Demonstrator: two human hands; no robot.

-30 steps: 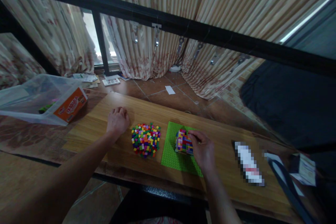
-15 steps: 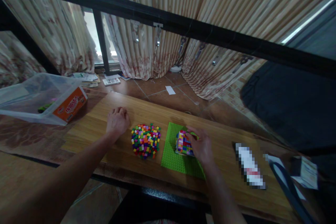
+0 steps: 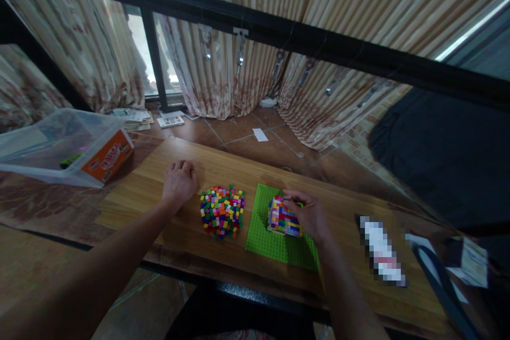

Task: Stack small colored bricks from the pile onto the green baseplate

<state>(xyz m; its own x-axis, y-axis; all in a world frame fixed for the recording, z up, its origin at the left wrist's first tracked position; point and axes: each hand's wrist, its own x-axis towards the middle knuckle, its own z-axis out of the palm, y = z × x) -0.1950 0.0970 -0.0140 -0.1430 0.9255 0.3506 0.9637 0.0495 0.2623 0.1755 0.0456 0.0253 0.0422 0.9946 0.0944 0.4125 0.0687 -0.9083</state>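
My left hand (image 3: 180, 180) rests on the wooden board, its fingers curled in and nothing showing in them. To its right lies a heap of small, many-coloured toy bricks (image 3: 222, 212). My right hand (image 3: 311, 213) reaches over a small block-shaped build of coloured bricks (image 3: 285, 220) on a green studded baseplate (image 3: 261, 239). Its thumb and fingertips come together at the build's upper side; whatever they pinch, if anything, is hidden. The build's top shows rows of red, yellow, blue and pink bricks.
A clear plastic tub (image 3: 51, 143) with an orange label stands at the left end. A blurred-out flat item (image 3: 382, 252) lies right of the baseplate. A dark strap (image 3: 442, 287) and papers are at the far right. A black rail (image 3: 255, 34) crosses beyond the board (image 3: 139, 196).
My right hand has shifted slightly right and back, so more of the build's top shows. The left hand stays in place. The whole view has moved a little.
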